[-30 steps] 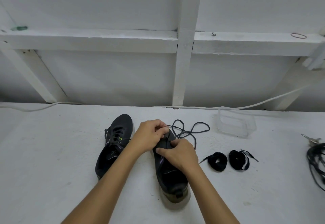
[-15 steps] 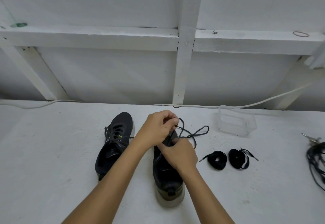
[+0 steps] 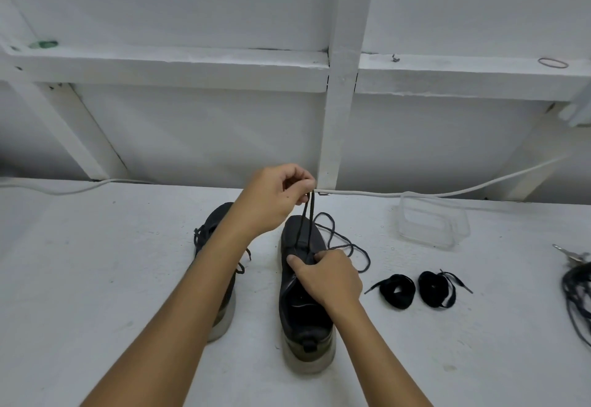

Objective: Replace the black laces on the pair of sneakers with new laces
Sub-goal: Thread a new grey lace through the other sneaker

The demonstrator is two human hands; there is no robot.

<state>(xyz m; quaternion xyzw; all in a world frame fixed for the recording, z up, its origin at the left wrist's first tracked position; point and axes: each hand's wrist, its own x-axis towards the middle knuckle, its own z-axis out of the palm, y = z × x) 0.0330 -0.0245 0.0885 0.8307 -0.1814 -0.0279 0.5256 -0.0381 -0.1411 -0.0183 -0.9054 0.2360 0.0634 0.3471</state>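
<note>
Two black sneakers stand toes-away on the white table. The right sneaker [image 3: 302,317] lies under my hands; my right hand [image 3: 329,275] grips its tongue area with thumb and fingers. Above the toe, my left hand [image 3: 278,197] pinches the old black lace [image 3: 307,221], which runs taut down to the eyelets; its loose end [image 3: 348,246] curls on the table to the right. My left forearm partly hides the left sneaker [image 3: 212,237], which is still laced. Two coiled new black laces [image 3: 397,291] [image 3: 433,288] lie right of the shoe.
A clear plastic container [image 3: 431,227] sits at the back right. A tangle of dark cord [image 3: 579,294] and metal keys [image 3: 571,254] lie at the right edge. A white cable [image 3: 415,195] runs along the wall's foot. White beams stand behind.
My left hand has risen up and away from the shoe, drawing the lace out taut. The right hand has stayed on the shoe's tongue area.
</note>
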